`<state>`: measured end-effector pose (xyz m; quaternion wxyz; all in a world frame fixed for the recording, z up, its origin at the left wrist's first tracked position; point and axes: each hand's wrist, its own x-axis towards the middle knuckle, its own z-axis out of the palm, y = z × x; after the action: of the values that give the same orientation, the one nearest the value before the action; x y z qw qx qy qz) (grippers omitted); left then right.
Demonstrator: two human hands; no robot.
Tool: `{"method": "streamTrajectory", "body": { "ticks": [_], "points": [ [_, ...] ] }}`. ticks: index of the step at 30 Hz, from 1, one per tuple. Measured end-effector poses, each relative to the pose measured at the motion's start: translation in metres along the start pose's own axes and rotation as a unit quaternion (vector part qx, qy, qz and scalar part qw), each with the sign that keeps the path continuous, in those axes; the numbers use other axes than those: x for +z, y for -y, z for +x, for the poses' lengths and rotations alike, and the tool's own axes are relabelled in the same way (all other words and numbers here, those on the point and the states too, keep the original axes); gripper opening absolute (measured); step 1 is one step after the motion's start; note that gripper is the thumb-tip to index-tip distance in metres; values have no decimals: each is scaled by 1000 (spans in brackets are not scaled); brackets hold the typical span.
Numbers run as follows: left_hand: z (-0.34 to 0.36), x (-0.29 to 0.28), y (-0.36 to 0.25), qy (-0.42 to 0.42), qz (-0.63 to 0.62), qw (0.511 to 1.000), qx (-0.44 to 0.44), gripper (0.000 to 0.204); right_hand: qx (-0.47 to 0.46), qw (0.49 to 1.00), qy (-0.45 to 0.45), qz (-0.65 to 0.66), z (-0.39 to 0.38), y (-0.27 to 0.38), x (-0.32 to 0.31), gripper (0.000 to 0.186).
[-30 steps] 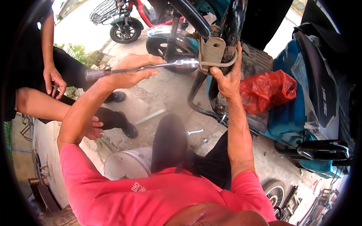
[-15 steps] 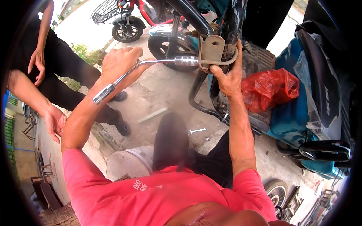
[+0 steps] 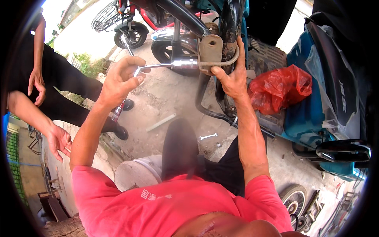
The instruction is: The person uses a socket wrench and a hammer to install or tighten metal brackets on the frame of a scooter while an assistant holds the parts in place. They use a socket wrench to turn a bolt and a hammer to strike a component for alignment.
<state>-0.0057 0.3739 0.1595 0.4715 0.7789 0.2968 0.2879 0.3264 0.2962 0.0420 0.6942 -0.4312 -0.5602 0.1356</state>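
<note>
My left hand (image 3: 118,81) is closed, thumb and fingers pinching the middle of a chrome three-way socket wrench (image 3: 160,65). One socket of the wrench meets the end of a U-bolt (image 3: 225,63) at a metal bracket (image 3: 210,49). Its other two arms point away, one up past my fingers and one down behind my wrist. The bracket sits against a thick black tube (image 3: 229,27) of a vehicle frame. From the right, my right hand (image 3: 233,81) grips the bracket and tube, thumb at the bracket's lower edge, fingers partly hidden behind.
A person in dark trousers (image 3: 67,114) stands at the left, with one hand near my left arm. Below lie an open-ended wrench (image 3: 208,136) and a pale strip (image 3: 161,122). A red plastic bag (image 3: 280,89) rests on the teal vehicle (image 3: 294,114). A white bucket (image 3: 138,172) stands beside my leg.
The wrench has turned about its socket, its free arms now pointing up and down. My left hand has rolled over, its fingers now at the wrench's middle. My right hand keeps its hold.
</note>
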Motion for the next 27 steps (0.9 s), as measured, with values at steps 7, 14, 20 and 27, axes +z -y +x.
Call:
{"method": "streamTrajectory", "body": {
  "ticks": [7,14,20,27],
  "points": [
    [6,33,51,-170,146,930,291,55,19,999,1,50,0,7,2,112],
    [-4,46,53,-225,-129,938,229,52,11,1000,7,17,-1,0,-1,113],
    [3,44,18,-113,-279,953,8,40,5,1000,-8,16,-1,-5,-1,112],
    [15,24,45,-52,-38,994,90,25,-36,997,13,-65,2,-13,-3,121]
  ]
}}
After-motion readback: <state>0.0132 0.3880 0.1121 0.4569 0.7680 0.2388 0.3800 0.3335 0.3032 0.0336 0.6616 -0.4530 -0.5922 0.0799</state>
